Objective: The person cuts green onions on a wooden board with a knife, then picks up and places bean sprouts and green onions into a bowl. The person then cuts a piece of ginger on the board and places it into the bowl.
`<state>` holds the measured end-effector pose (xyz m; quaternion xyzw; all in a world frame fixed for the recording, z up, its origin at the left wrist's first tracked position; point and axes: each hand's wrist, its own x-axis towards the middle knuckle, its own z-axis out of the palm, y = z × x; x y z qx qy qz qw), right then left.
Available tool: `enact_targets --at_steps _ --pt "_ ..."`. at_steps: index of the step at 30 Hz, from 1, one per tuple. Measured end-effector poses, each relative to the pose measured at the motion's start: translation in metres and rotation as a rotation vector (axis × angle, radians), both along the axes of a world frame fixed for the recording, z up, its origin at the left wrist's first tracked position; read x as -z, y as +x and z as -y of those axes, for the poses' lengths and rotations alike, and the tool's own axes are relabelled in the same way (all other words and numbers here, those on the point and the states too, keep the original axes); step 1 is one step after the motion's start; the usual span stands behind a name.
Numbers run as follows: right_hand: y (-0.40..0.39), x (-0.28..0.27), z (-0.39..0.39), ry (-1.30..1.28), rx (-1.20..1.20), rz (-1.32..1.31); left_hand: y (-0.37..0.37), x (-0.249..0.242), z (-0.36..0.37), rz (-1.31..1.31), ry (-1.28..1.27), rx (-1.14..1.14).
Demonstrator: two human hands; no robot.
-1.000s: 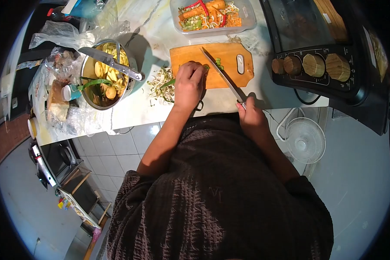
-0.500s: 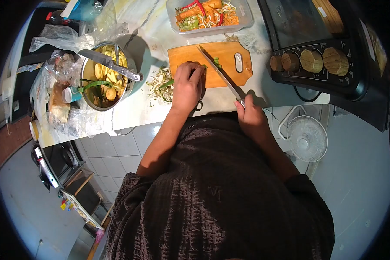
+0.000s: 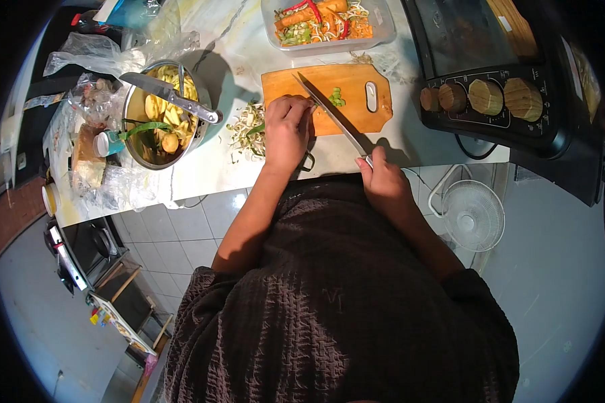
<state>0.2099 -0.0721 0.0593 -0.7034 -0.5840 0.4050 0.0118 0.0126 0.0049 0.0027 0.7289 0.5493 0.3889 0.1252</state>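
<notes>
My right hand (image 3: 385, 176) is closed round the handle of a long knife (image 3: 336, 115), whose blade slants up and left over the wooden cutting board (image 3: 363, 84). At the board's left part rests my left hand (image 3: 288, 134), its fingers curled down close beside the blade; what they hold is hidden under them. Small green cut pieces (image 3: 337, 98) lie on the board to the right of the blade. A pile of bean sprouts (image 3: 250, 129) sits on the counter, left of my left hand.
A metal pot (image 3: 131, 107) with sliced yellow food has a second knife (image 3: 171, 97) across its rim. Behind the board stands a plastic container (image 3: 383, 27) of vegetables. A black oven (image 3: 477, 124) is at right. Plastic bags (image 3: 94, 57) lie at left.
The knife blade has shifted left toward my left hand, and my right hand has moved slightly left. More of the green pieces show now.
</notes>
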Motion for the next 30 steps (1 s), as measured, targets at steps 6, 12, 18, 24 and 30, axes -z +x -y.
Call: enact_targets --at_steps 6,12,18,24,30 --pt "0.000 0.001 -0.003 -0.046 -0.014 -0.020 -0.001 -0.003 0.000 0.024 -0.030 -0.014" --pt "0.001 0.013 -0.007 -0.020 -0.023 -0.063 -0.001 -0.002 -0.001 0.017 -0.029 -0.004" --pt "0.000 0.016 -0.009 -0.004 -0.036 0.009 0.000 -0.002 0.000 -0.008 0.026 0.001" --pt "-0.005 0.021 -0.006 0.113 -0.052 0.037 0.003 0.000 0.004 -0.048 0.050 0.000" --pt "0.016 0.015 0.012 0.081 -0.020 0.052 0.001 0.003 0.006 -0.065 0.045 0.001"
